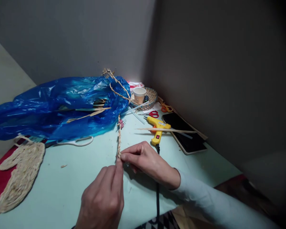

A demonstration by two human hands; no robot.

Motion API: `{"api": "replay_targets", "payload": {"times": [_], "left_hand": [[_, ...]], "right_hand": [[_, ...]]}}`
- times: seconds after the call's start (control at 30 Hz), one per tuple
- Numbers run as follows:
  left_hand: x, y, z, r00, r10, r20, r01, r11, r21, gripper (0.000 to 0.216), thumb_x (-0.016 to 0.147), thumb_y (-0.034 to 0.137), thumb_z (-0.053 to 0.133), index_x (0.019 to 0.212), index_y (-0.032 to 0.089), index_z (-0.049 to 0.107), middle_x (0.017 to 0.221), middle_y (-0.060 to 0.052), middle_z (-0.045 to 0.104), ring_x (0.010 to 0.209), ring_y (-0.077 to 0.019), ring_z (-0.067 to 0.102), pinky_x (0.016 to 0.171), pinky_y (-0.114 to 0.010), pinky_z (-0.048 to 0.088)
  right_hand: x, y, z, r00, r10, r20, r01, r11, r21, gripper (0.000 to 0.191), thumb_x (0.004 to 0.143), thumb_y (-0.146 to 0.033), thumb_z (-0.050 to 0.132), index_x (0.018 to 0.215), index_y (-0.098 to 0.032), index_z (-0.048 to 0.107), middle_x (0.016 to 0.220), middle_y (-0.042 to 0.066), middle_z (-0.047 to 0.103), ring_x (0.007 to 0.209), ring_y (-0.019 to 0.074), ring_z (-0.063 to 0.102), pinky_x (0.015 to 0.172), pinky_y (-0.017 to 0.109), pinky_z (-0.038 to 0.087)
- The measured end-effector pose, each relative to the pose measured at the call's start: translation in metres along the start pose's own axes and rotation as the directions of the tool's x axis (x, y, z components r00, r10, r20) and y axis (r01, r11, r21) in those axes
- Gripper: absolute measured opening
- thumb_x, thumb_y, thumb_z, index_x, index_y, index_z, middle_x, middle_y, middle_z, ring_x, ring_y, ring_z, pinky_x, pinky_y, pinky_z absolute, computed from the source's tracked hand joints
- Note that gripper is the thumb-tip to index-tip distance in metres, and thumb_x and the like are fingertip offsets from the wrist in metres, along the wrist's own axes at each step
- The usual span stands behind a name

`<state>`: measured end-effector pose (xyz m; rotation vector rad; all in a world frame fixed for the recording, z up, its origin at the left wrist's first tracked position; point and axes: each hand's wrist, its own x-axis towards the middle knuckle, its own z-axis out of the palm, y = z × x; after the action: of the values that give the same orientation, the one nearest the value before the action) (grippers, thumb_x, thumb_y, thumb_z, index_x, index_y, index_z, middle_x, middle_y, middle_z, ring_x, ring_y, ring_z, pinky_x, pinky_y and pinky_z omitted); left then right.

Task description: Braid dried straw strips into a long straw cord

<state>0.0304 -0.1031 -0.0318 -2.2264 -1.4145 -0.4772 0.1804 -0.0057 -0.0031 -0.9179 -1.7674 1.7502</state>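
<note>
As a clip (121, 123) anchors the straw braid (119, 140), I pull it taut | left hand (105, 195), right hand (146, 160): clamped on near end.

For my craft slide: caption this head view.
Left hand and right hand pinch the near end of a straw braid beside a yellow glue gun.

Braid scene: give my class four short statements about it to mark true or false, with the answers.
1. The left hand and the right hand both pinch the near end of the braid. True.
2. The glue gun is red. False: it is yellow.
3. The cup sits in the basket. True.
4. The bag is green. False: it is blue.
</note>
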Motion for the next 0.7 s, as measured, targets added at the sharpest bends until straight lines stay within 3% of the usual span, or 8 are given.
{"api": "replay_targets", "payload": {"times": [0.1,0.17,0.3,0.4,0.47,0.57,0.63,0.7], "left_hand": [[-0.002,0.005,0.001,0.995,0.077,0.060,-0.084,0.987,0.137,0.038,0.084,0.000,0.048,0.120,-0.006,0.059,0.085,-0.017,0.071,0.072,-0.0247,0.067,0.061,-0.034,0.052],[0.000,0.008,-0.001,0.997,0.041,0.070,-0.049,0.993,0.110,0.034,0.087,0.006,0.050,0.117,-0.005,0.061,0.083,-0.015,0.071,0.069,-0.0240,0.067,0.060,-0.034,0.053],[0.003,-0.003,-0.012,0.992,-0.105,0.068,0.117,0.974,-0.196,0.033,0.093,0.029,0.055,0.119,0.010,0.063,0.090,-0.009,0.073,0.078,-0.0207,0.069,0.069,-0.030,0.054],[0.010,-0.022,-0.024,0.960,-0.221,0.174,0.277,0.851,-0.447,0.018,0.094,0.033,0.055,0.101,0.025,0.070,0.095,0.000,0.075,0.084,-0.0144,0.070,0.075,-0.020,0.050],[0.018,-0.031,-0.029,0.909,-0.327,0.259,0.417,0.745,-0.521,0.018,0.092,0.036,0.055,0.091,0.028,0.071,0.092,0.003,0.075,0.083,-0.0133,0.070,0.075,-0.018,0.049],[0.031,-0.037,-0.028,0.762,-0.504,0.407,0.645,0.526,-0.555,0.023,0.089,0.044,0.056,0.086,0.027,0.071,0.095,0.001,0.075,0.088,-0.0183,0.068,0.081,-0.025,0.047],[0.039,-0.036,-0.021,0.657,-0.532,0.534,0.741,0.329,-0.585,0.021,0.087,0.045,0.058,0.090,0.026,0.067,0.095,0.000,0.073,0.087,-0.0197,0.067,0.080,-0.028,0.047],[0.045,-0.035,-0.015,0.593,-0.480,0.646,0.769,0.101,-0.631,0.019,0.086,0.043,0.062,0.093,0.026,0.062,0.088,0.001,0.072,0.082,-0.0179,0.066,0.075,-0.027,0.047]], "right_hand": [[0.001,0.000,-0.001,1.000,0.021,-0.014,-0.021,0.999,0.027,0.021,0.084,-0.024,0.061,0.075,-0.008,0.071,0.053,-0.004,0.048,0.050,0.0067,0.035,0.048,0.020,0.026],[0.001,0.000,0.000,0.998,0.049,-0.036,-0.047,0.998,0.051,0.019,0.082,-0.023,0.063,0.074,-0.008,0.071,0.054,-0.005,0.048,0.050,0.0062,0.033,0.048,0.021,0.025],[0.001,0.000,0.002,0.996,0.090,-0.022,-0.086,0.986,0.140,0.018,0.083,-0.021,0.061,0.074,-0.008,0.070,0.055,-0.005,0.051,0.048,0.0052,0.029,0.047,0.022,0.022],[0.000,0.000,0.003,0.996,0.087,-0.017,-0.082,0.978,0.193,0.015,0.081,-0.019,0.062,0.073,-0.009,0.068,0.058,-0.003,0.055,0.049,0.0054,0.031,0.047,0.022,0.021],[-0.001,0.000,0.003,0.996,0.087,-0.012,-0.082,0.970,0.229,0.013,0.080,-0.019,0.063,0.071,-0.010,0.067,0.058,-0.003,0.054,0.049,0.0056,0.030,0.048,0.023,0.020],[-0.001,0.001,0.001,0.995,0.095,0.006,-0.092,0.952,0.290,0.014,0.078,-0.022,0.068,0.070,-0.010,0.067,0.058,-0.004,0.054,0.050,0.0058,0.031,0.049,0.023,0.020],[-0.001,0.002,0.000,0.994,0.106,0.019,-0.106,0.938,0.329,0.018,0.076,-0.027,0.071,0.071,-0.010,0.067,0.059,-0.003,0.056,0.051,0.0059,0.031,0.049,0.023,0.020],[-0.002,0.003,0.000,0.994,0.106,0.026,-0.108,0.928,0.356,0.023,0.075,-0.032,0.073,0.073,-0.010,0.068,0.064,-0.001,0.059,0.053,0.0061,0.033,0.050,0.022,0.021]]}}
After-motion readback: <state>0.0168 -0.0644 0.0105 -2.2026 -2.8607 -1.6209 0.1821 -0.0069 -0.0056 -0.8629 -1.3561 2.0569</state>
